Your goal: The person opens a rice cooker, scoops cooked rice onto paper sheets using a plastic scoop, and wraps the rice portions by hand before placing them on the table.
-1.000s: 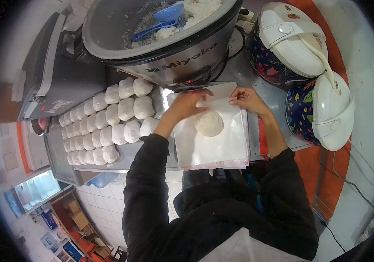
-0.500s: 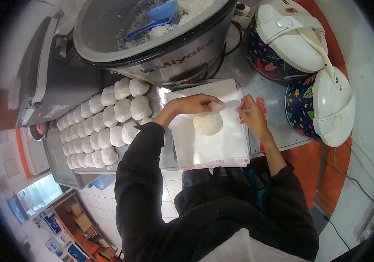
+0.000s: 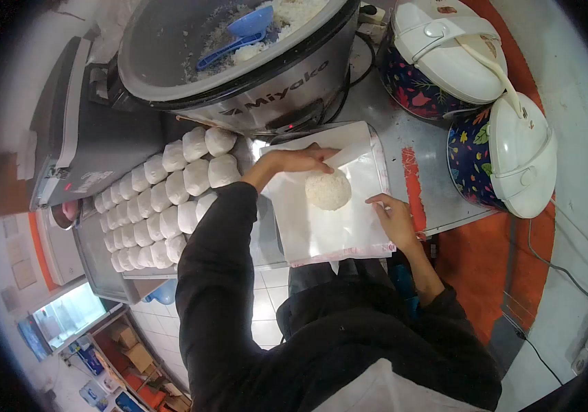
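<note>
A rounded mound of cooked rice (image 3: 328, 189) lies on a stack of white wrapping paper (image 3: 318, 237). Just beyond the rice, my left hand (image 3: 304, 160) has its fingers and thumb on either side of a thin translucent sheet (image 3: 352, 155). My right hand (image 3: 395, 218) is at the stack's right edge, fingers reaching over the paper and holding nothing visible. Rows of white paper-wrapped bundles (image 3: 187, 177) stand to the left.
A large Miyako rice cooker (image 3: 273, 96) stands open behind the paper, with rice and a blue scoop (image 3: 249, 24) inside. Two patterned containers with white lids (image 3: 524, 154) occupy the right. A dark open-lidded box (image 3: 112, 134) is at left. The table's front edge lies close to me.
My right hand has let go of the translucent sheet and moved down along the paper's right edge. My left hand stays beyond the rice, its thumb now closer to it.
</note>
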Motion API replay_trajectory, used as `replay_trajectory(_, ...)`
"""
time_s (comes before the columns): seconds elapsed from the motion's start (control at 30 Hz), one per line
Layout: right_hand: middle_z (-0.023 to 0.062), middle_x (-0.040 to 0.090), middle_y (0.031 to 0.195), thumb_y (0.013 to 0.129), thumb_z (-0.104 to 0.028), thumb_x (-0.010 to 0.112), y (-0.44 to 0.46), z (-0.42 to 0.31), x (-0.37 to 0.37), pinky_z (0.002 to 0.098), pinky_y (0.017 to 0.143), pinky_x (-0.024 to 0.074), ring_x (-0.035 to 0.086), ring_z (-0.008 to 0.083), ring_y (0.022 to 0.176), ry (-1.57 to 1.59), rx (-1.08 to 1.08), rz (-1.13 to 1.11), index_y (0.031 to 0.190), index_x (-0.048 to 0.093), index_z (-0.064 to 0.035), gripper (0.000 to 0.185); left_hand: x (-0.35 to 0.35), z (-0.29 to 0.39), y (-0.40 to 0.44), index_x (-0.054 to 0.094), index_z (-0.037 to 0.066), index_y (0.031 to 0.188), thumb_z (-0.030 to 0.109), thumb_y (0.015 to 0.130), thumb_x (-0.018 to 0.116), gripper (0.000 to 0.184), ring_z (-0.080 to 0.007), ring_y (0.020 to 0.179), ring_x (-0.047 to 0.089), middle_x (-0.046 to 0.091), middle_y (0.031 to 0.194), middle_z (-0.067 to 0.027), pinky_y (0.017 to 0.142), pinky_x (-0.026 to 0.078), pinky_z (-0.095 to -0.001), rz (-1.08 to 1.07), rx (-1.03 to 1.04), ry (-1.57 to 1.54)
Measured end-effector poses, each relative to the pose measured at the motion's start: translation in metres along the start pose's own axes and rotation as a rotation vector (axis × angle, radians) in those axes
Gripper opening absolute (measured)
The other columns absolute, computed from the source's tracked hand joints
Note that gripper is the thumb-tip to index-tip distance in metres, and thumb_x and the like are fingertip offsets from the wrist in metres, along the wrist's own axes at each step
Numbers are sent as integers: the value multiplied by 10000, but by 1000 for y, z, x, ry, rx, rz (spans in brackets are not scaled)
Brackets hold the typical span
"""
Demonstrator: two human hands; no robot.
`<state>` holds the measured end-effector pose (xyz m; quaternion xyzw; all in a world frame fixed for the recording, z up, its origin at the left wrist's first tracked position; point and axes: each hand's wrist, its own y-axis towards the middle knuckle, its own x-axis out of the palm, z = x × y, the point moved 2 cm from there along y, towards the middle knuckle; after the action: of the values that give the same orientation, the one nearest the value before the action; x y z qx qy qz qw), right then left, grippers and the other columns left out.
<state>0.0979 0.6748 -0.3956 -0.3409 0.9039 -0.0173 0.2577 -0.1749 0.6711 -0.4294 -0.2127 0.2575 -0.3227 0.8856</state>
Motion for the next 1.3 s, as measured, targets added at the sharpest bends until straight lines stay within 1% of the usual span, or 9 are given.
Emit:
replay_trajectory(0.23,74,634,812,875,-30,513,-13,-2,-14,237,668,445,564,97,731,-1,242,-218,989,631,-22,165,37,32,-17,272,110,1407,274,969,270,467,-263,1370,138,179,1480,-114,1120,111,-341,94,253,-383)
replay_trajectory(0.37,82,633,885,865,-29,527,-17,28,0,234,704,447,567,100,780,203,96,-26,1020,621,-10,182,62,52,-26,285,205,1407,205,937,363,476,-308,1371,130,156,1488,-107,1117,101,-446,352,156,179)
replay_trajectory(0.53,121,623,1028,808,-5,585,-26,-5,-19,262,832,463,581,134,944,465,231,-573,1109,591,-26,302,83,64,-26,285,248,1403,193,924,387,494,-309,1368,144,145,1492,-95,1107,102,-489,591,107,391)
replay_trajectory(0.77,107,619,1048,738,60,623,-37,-14,-17,261,789,493,580,114,924,73,52,-432,1116,584,25,382,78,59,-30,404,251,1345,204,924,392,424,-281,1362,179,226,1472,-67,1110,120,-476,688,181,165)
replay_trajectory(0.87,127,634,1036,768,10,628,-39,-14,-11,282,787,507,599,150,924,99,19,-350,1126,582,-11,362,80,60,-32,433,243,1327,233,932,379,399,-270,1360,186,232,1471,-60,1113,122,-466,693,176,298)
replay_trajectory(0.93,119,628,1035,797,-6,617,-43,-12,-5,290,777,514,591,149,932,378,216,-401,1123,580,3,328,84,61,-32,437,240,1324,249,937,371,393,-264,1360,187,223,1474,-54,1114,120,-461,703,160,346)
replay_trajectory(1.03,108,615,1046,811,-17,617,-44,-10,-1,285,794,505,586,135,930,659,167,-278,1113,580,15,306,90,64,-30,428,218,1331,289,938,369,404,-260,1362,176,205,1479,-58,1114,107,-462,736,104,447)
replay_trajectory(1.17,109,602,1093,794,-5,622,-43,-32,-10,297,833,490,582,155,951,615,175,-314,1100,592,-10,307,97,70,-29,387,145,1352,348,925,391,473,-257,1368,159,195,1480,-73,1114,87,-460,813,63,532)
replay_trajectory(1.3,113,595,1021,715,22,632,-29,-30,-10,334,829,473,581,240,935,29,-117,-153,1075,611,-55,368,99,74,-30,369,88,1352,397,922,377,529,-255,1366,168,218,1471,-86,1114,75,-458,859,82,486)
